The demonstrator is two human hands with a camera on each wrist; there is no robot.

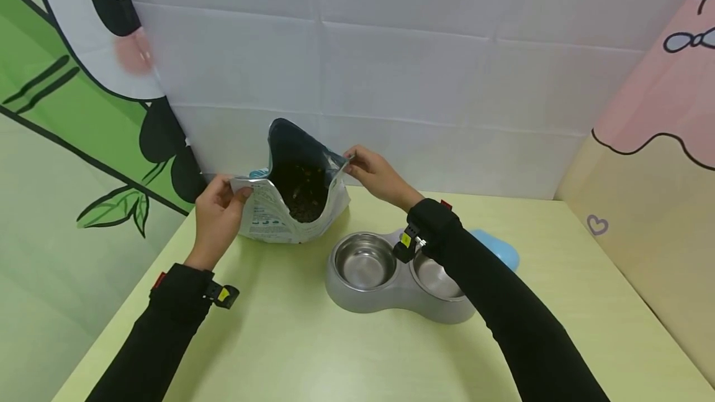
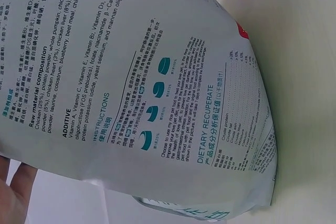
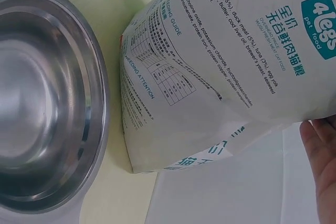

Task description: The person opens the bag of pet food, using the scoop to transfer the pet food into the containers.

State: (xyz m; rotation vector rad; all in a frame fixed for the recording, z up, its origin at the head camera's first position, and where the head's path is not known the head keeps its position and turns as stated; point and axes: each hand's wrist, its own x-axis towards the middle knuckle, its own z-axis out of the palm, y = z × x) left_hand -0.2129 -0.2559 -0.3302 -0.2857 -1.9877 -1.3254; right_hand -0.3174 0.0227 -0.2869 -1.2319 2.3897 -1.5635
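A white bag of cat food (image 1: 274, 209) with teal print stands on the table, its top spread wide so the dark lining and brown kibble (image 1: 304, 191) show. My left hand (image 1: 219, 216) pinches the left corner of its rim between thumb and fingers. The opposite corner is pinched by my right hand (image 1: 380, 178). In the left wrist view the printed side of the bag (image 2: 126, 77) fills most of the picture. Close to the bag in the right wrist view is a steel bowl (image 3: 31, 103).
A grey double feeder (image 1: 363, 303) with two steel bowls sits right of the bag, partly under my right forearm. Behind that arm lies a light blue object (image 1: 497, 250), half hidden. White cloth (image 1: 419, 79) hangs at the back of the pale yellow table (image 1: 268, 340).
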